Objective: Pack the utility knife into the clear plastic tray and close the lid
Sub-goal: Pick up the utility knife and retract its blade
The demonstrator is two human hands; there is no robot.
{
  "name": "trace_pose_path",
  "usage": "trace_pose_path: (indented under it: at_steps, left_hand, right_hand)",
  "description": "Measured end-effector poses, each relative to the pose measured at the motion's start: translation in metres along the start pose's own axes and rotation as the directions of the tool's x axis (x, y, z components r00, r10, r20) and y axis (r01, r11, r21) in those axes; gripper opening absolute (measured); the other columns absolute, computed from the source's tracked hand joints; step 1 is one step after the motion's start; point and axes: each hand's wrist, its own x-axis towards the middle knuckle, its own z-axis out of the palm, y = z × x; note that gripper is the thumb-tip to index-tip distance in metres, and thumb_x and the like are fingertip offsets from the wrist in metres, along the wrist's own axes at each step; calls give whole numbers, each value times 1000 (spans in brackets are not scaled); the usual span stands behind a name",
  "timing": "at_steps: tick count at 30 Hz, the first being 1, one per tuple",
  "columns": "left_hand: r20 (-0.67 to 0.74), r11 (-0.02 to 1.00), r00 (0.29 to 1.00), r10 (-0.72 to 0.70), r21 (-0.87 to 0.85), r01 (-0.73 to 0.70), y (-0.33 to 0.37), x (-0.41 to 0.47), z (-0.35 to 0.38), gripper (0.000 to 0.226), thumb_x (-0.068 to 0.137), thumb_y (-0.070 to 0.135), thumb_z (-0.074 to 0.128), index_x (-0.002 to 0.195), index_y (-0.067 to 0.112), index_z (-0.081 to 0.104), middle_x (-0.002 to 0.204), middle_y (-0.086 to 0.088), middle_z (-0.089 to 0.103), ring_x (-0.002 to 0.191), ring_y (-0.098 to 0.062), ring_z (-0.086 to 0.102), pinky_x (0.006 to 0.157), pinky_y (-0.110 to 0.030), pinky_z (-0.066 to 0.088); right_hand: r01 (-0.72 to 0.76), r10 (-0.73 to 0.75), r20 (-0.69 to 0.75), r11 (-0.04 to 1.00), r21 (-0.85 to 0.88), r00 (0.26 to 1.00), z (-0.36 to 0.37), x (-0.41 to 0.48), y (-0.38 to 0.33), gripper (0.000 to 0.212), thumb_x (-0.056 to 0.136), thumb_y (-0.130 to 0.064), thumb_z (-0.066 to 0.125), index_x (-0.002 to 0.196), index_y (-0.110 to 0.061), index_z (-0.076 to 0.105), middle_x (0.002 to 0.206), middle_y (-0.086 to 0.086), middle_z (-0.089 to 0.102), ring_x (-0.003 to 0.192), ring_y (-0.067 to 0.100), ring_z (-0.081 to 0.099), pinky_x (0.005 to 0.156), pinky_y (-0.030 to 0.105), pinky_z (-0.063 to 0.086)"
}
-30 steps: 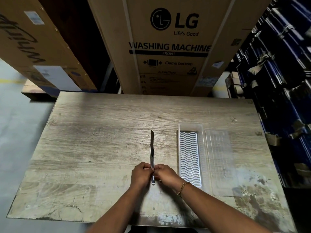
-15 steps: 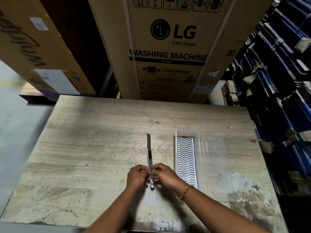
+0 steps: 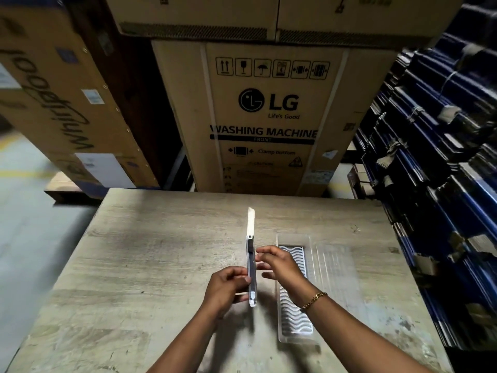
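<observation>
A: Item one, hands?
B: Left hand [image 3: 228, 288] pinches the near end of the utility knife [image 3: 251, 267]. Right hand [image 3: 279, 263] touches its middle, fingers loosely curled; firm grip, cannot tell.
A: Knife position?
B: Raised above the table [image 3: 150, 254], blade extended, pointing far.
A: Item two?
B: Clear plastic tray [image 3: 294, 316], right of the knife, lid [image 3: 336, 267] lying open further right.

Gold chain bracelet [image 3: 313, 301], bare forearms.
</observation>
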Motion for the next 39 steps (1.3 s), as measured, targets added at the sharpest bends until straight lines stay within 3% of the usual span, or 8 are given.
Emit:
trace_pose_path:
  at_steps: [3, 9, 14, 20, 25, 30, 35, 39]
  left_hand:
    - [28, 999, 999, 42, -33, -41, 9, -10, 4, 15, 88, -2, 68, 103, -2, 72, 84, -10, 73, 81, -24, 70, 64, -29, 63]
    - [45, 994, 994, 103, -51, -101, 20, -27, 8, 12, 88, -3, 67, 99, 1, 73, 79, -6, 73, 74, -21, 70, 61, -28, 60]
    - [56, 991, 990, 128, -37, -127, 24, -36, 9, 12, 88, -2, 68, 98, 2, 73, 81, -7, 74, 77, -22, 71, 66, -32, 60]
    - [65, 990, 988, 140, -40, -137, 27, -45, 11, 13, 88, -2, 68, 100, -2, 72, 82, -10, 71, 77, -24, 69, 69, -34, 62]
    - [68, 990, 988, 138, -44, -136, 29, -47, 12, 10, 88, -3, 68, 96, 2, 73, 81, -9, 71, 75, -22, 70, 70, -35, 61]
    - [76, 990, 988, 137, -45, -134, 30, -47, 11, 10, 88, -2, 68, 95, 3, 73, 80, -8, 71, 75, -21, 71, 72, -36, 61]
    - [89, 990, 987, 134, -46, -130, 32, -46, 12, 10, 88, -2, 67, 93, 5, 74, 79, -7, 72, 72, -18, 71, 67, -33, 62]
    - [88, 991, 988, 130, -46, -127, 33, -45, 13, 10, 88, -2, 68, 92, 5, 74, 79, -6, 73, 70, -17, 72, 65, -30, 62]
  right_hand:
    - [56, -57, 16, 997, 45, 998, 1, -8, -20, 15, 94, -11, 59, 105, -14, 68, 89, -1, 71, 77, 13, 66, 63, 21, 52]
    - [152, -154, 39, 987, 46, 987, 0, -20, -44, 19, 94, -7, 60, 111, -15, 64, 94, 3, 70, 81, 12, 67, 74, 27, 56]
    - [182, -185, 45, 982, 52, 982, -2, -25, -56, 33, 94, -2, 58, 126, -10, 58, 106, 9, 70, 95, 21, 67, 84, 35, 57]
    - [204, -207, 60, 978, 40, 977, -4, -25, -62, 37, 93, -2, 61, 129, -12, 56, 101, 11, 69, 95, 25, 68, 94, 49, 56]
    - [214, -217, 56, 975, 55, 974, -4, -23, -61, 39, 92, 2, 61, 128, -13, 56, 96, 8, 71, 90, 25, 68, 84, 45, 58]
    - [213, -216, 52, 975, 59, 975, -5, -24, -61, 40, 92, 6, 58, 124, -17, 57, 97, 6, 72, 91, 24, 69, 91, 50, 57]
    - [214, -219, 51, 973, 82, 974, -7, -25, -59, 42, 90, 9, 57, 125, -15, 56, 103, 10, 71, 90, 23, 68, 86, 43, 57]
    - [212, -218, 53, 973, 94, 975, -8, -24, -56, 44, 90, 10, 58, 126, -14, 55, 106, 13, 70, 90, 23, 68, 90, 45, 57]
